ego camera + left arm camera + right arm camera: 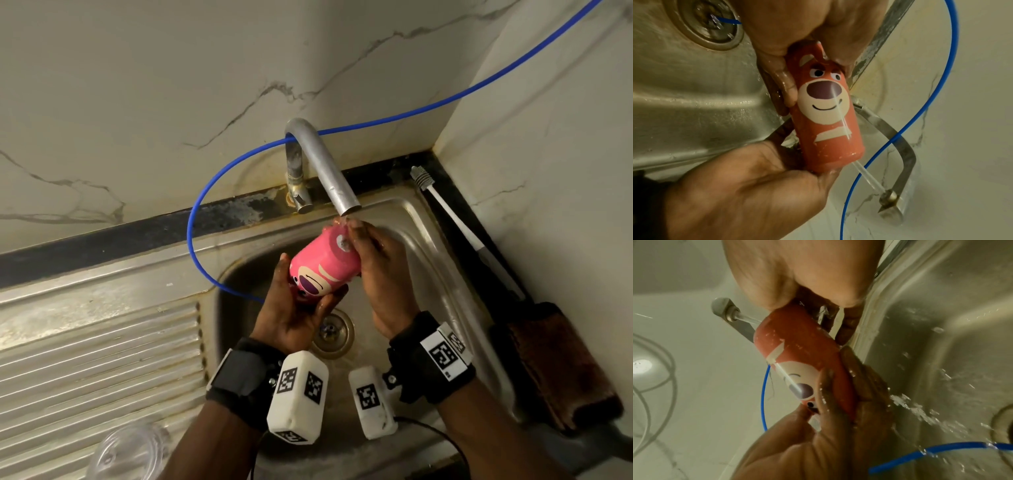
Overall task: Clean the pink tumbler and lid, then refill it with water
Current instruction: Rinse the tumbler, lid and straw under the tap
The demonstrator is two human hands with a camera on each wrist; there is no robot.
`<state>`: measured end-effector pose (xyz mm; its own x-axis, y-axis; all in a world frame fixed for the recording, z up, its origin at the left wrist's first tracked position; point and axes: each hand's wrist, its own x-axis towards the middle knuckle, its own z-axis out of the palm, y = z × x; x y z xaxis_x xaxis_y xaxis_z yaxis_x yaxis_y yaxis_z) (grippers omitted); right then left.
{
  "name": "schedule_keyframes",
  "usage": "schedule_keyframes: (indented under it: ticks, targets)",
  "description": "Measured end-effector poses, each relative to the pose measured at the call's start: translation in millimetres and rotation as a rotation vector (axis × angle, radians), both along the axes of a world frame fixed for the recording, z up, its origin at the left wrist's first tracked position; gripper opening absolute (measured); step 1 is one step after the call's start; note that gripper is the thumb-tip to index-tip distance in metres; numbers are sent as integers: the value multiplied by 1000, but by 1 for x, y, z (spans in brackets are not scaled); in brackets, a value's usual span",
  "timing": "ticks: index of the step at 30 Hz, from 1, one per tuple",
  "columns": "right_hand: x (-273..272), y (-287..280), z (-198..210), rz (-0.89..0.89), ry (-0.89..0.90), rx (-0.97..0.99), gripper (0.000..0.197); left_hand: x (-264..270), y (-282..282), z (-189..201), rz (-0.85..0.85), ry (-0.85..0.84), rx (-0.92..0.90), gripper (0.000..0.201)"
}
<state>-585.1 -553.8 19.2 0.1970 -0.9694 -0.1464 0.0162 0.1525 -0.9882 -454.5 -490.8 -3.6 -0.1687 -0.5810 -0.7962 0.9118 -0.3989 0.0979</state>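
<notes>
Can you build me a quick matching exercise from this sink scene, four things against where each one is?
Things:
1. pink tumbler
2. clear lid
3. bottle brush
4. blue tube

Places:
A. lying on the ledge to the right of the basin
B. held in both hands under the tap
C. looping behind the tap and down into the basin
D. resting on the ribbed drainboard

Pairs: 1-B, 2-D, 3-A, 4-C
</notes>
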Motion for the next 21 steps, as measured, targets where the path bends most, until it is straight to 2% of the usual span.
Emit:
schedule_keyframes:
  ticks: [2,5,10,13,16,18,20,21]
  targets:
    - [-3,6,-2,111,-82,50,36,2,0,-1,19,18,0,79]
    - [-3,10,-6,196,-30,5,47,3,-4,0,27,-10,-15,78]
    - [-2,2,-2,12,132,-72,37,0,-6,3,9,-95,-8,74]
    - [-9,5,-6,-33,193,-60,41,2,-7,2,13,-155,23,77]
    - [-23,17,-10,81,102,5,37,7,-8,5,22,-216,44,72]
    - [-35,25,-10,226,41,56,32,14,-8,4,2,-296,44,81]
    - [-44,29,-10,350,116,-14,31,21,-8,3,-59,-383,-10,83]
    - [-47,27,-10,373,174,-72,30,21,-8,6,-91,-439,-46,75]
